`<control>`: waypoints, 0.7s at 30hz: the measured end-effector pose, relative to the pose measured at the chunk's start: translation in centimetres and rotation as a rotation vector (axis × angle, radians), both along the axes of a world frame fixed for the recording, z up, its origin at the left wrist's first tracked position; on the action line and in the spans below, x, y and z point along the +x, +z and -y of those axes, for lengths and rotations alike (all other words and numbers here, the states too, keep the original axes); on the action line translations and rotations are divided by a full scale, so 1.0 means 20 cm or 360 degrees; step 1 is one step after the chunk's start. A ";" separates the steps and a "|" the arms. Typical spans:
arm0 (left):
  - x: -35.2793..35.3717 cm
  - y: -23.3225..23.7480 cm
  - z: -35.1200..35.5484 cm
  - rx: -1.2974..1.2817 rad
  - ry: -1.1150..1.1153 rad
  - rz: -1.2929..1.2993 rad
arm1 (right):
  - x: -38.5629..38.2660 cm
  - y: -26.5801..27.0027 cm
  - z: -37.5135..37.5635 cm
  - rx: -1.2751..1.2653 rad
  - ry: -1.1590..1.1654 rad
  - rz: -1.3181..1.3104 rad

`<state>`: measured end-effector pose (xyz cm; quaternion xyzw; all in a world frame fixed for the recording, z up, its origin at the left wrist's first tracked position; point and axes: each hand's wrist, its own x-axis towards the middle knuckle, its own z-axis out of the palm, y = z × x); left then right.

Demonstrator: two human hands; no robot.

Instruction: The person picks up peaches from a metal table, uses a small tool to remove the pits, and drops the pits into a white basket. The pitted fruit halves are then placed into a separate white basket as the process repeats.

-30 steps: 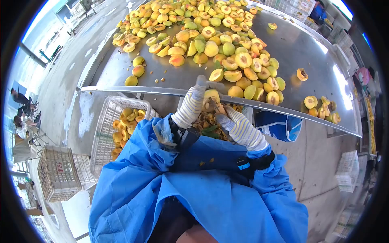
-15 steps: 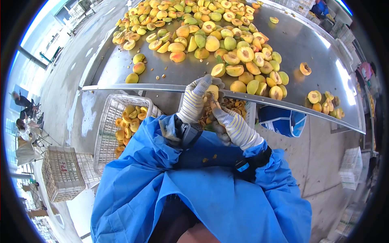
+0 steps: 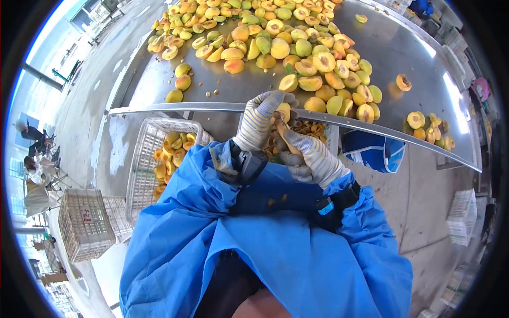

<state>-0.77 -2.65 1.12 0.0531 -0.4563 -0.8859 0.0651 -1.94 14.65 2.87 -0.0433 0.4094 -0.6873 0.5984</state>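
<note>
My left hand (image 3: 261,119), in a striped glove with grey fingertips, is closed round a yellow peach half (image 3: 283,111) near the table's front edge. My right hand (image 3: 313,158), gloved the same way, grips a thin brown tool (image 3: 280,126) whose tip is at the peach half. Both hands are close together above a container of cut peach pieces (image 3: 310,129), partly hidden by them. Beyond the hands, many halved peaches (image 3: 280,48) lie heaped on the metal table (image 3: 222,87).
A white crate (image 3: 139,167) with orange peach halves stands left, below the table edge. A blue container (image 3: 374,151) is under the edge at right. Stacked crates (image 3: 85,225) stand on the floor at left. Seated people (image 3: 34,135) are far left.
The table and fruit have shifted slightly in view. My hands remain together at the peach half, with small changes in the fingers' position.
</note>
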 end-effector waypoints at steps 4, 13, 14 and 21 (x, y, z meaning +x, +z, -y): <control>-0.02 0.01 0.07 0.0134 -0.0327 0.0342 | 0.00 0.03 -0.03 0.0224 0.0014 -0.0246; 0.00 0.00 -0.02 0.0290 -0.0021 0.0013 | -0.03 -0.08 0.01 -0.0416 -0.0002 0.0403; 0.00 0.00 -0.03 0.0343 -0.0045 0.0025 | -0.02 -0.09 0.00 -0.0409 0.0005 0.0379; -0.03 0.01 0.01 0.0452 -0.0268 0.0374 | 0.00 -0.04 0.00 0.0118 -0.0061 -0.0312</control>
